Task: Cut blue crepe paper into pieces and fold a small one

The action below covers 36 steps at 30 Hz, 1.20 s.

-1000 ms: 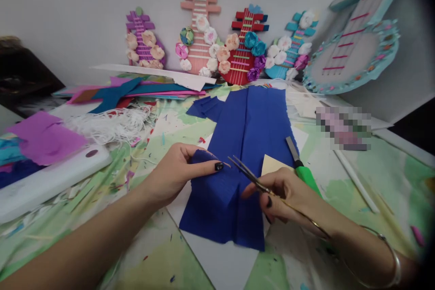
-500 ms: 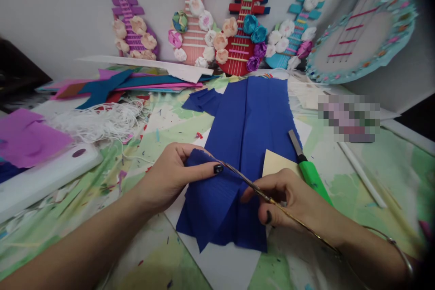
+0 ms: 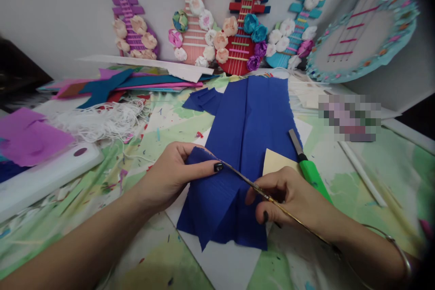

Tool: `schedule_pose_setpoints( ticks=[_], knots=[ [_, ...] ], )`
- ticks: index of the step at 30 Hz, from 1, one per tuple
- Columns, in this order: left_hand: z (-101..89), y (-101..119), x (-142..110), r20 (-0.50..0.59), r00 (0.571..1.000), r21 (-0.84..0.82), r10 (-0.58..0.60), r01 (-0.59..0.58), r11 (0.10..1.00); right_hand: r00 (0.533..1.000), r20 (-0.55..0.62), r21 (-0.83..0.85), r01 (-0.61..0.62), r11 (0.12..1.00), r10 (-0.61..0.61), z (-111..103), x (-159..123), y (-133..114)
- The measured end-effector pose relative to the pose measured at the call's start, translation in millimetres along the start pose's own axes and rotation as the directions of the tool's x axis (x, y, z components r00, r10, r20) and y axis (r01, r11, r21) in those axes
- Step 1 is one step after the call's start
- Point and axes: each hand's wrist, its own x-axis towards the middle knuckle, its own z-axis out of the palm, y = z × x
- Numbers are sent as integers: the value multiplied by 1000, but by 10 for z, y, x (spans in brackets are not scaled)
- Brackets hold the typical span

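My left hand point(image 3: 175, 170) pinches a folded piece of blue crepe paper point(image 3: 217, 190) between thumb and fingers. In my right hand point(image 3: 285, 197) is a thin metal tool with gold tones, seen edge-on, which looks like a pair of scissors point(image 3: 272, 200). Its slim blades meet the top edge of the held paper beside my left thumb. Under both hands lies a larger sheet of blue crepe paper point(image 3: 263, 113) with a crease down it. How my right fingers sit on the handles is partly hidden.
A green-handled cutter point(image 3: 314, 179) and a beige card point(image 3: 277, 163) lie beside my right hand. White string point(image 3: 105, 120), a white glue gun-like bar point(image 3: 47, 181) and coloured sheets point(image 3: 136, 82) are leftward. Flower-decorated craft instruments point(image 3: 239, 50) lean on the wall.
The tool's blades look thinner and closer together along the paper edge. My right thumb and fingers have shifted slightly; my left hand keeps its pinch almost in place.
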Motion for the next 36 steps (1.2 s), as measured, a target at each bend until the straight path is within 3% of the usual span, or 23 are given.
schedule_pose_setpoints(
  ticks=[7,14,36],
  knots=[
    [0,12,-2,9,1000,-42,-13,13,999,1000,-14,-28,-17,999,17,-2,4,-8],
    [-11,3,0,3,1000,-44,4,-3,999,995,28,49,91,995,-92,-25,-8,33],
    [3,24,12,22,1000,-49,-20,21,999,999,-4,-1,-43,999,43,-4,5,-55]
  ],
)
